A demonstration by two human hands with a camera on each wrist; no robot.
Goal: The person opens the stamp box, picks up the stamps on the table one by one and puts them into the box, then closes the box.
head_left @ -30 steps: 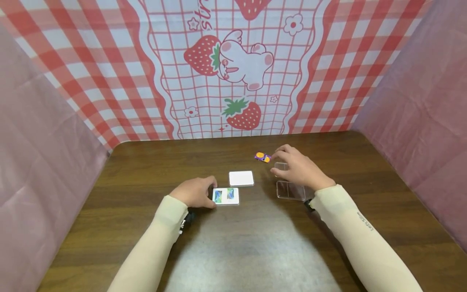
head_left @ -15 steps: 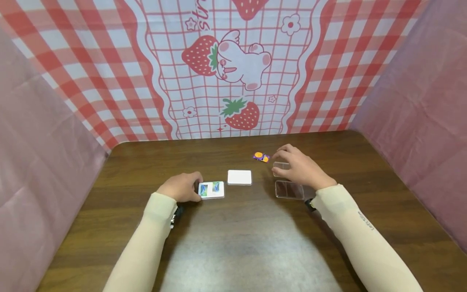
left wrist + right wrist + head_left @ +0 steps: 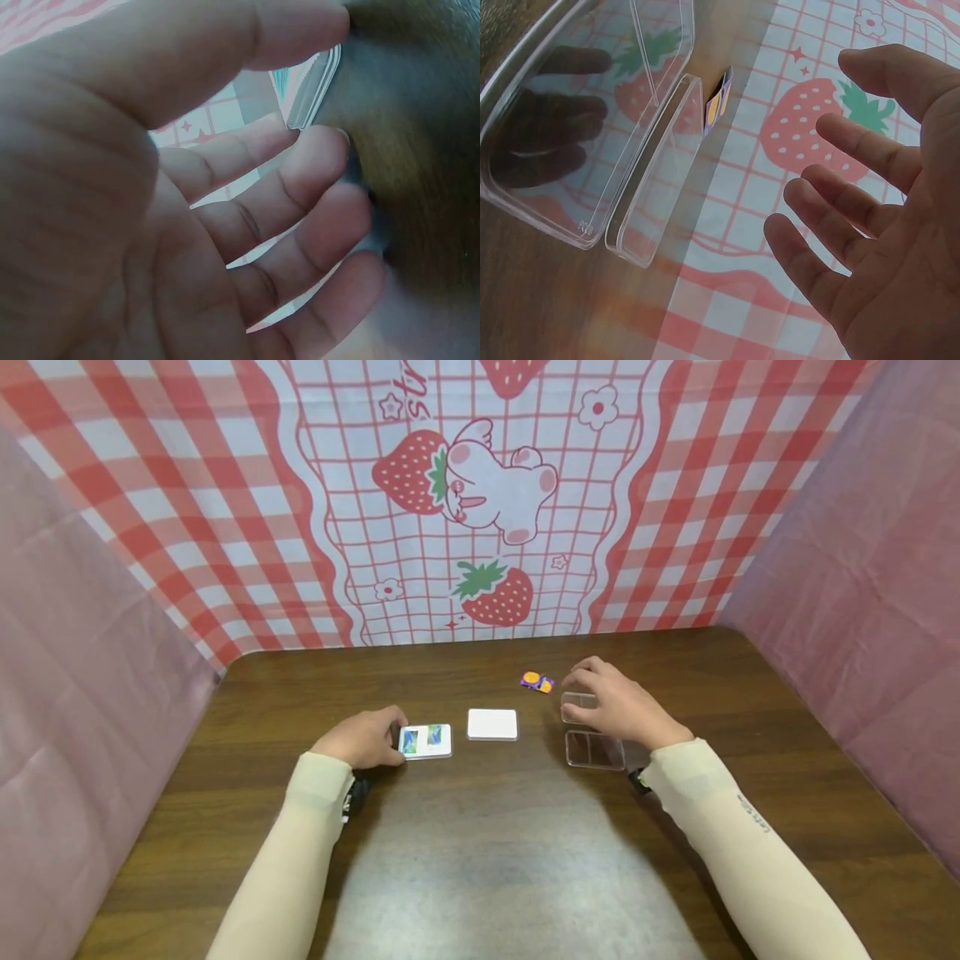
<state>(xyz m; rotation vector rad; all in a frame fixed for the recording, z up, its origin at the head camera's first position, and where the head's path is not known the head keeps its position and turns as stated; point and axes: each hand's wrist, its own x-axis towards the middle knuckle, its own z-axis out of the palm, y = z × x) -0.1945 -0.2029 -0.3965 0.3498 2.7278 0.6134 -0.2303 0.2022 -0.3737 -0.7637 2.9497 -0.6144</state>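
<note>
My left hand (image 3: 363, 739) pinches the near end of a flat clear-edged card box (image 3: 426, 741) between thumb and fingers. Blue-green pictures show on its white top. In the left wrist view the corner of this card box (image 3: 307, 90) shows between the thumb and the fingers. To its right lies a box with a plain white top (image 3: 492, 724). My right hand (image 3: 626, 703) hovers with loosely bent fingers and holds nothing. Below it are a larger clear plastic case (image 3: 595, 751) and a smaller clear plastic case (image 3: 579, 708), partly hidden by the hand.
A small purple and orange piece (image 3: 537, 682) lies beyond the right hand's fingertips. The brown wooden table (image 3: 487, 860) ends at a strawberry-patterned cloth (image 3: 495, 510) behind. Pink cloth (image 3: 862, 568) hangs at both sides.
My left hand has slid the card box with the pictures leftward and slightly away from me, apart from the plain white one. The right hand has stayed nearly still.
</note>
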